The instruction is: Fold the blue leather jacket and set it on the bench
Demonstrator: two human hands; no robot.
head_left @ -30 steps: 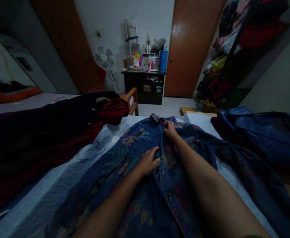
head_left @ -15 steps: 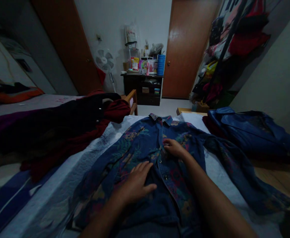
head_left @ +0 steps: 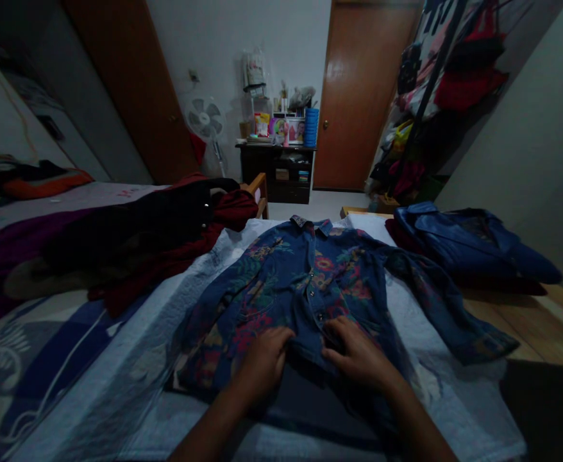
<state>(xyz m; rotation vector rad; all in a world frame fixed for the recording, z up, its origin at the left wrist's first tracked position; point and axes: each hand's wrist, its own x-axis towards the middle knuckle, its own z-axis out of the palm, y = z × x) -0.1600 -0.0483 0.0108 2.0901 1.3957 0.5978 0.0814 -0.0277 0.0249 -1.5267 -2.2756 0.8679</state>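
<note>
A dark blue floral denim shirt (head_left: 262,282) lies front up, its collar at the far end and one sleeve stretched out to the right. Both my hands are at the lower part of its front. My left hand (head_left: 266,356) has its fingers curled over the cloth left of the button line. To the right, my right hand (head_left: 358,353) grips the buttoned front edge between thumb and fingers, just below a button. Between them the front cloth is raised, and the darker inside of the shirt shows beneath. Part of the hem is hidden by my hands and forearms.
The shirt lies on a pale cloth (head_left: 166,321). Dark and maroon clothes (head_left: 166,224) are heaped on the left, over a patterned blue bedcover (head_left: 70,346). Folded denim (head_left: 469,244) sits at the right on a wooden surface (head_left: 526,321). A fan (head_left: 205,119) stands at the back.
Both hands have come down the shirt front towards me, the right from mid-placket to the lower front. My left fingers, flat before, are now curled on the cloth, and the lower front is lifted.
</note>
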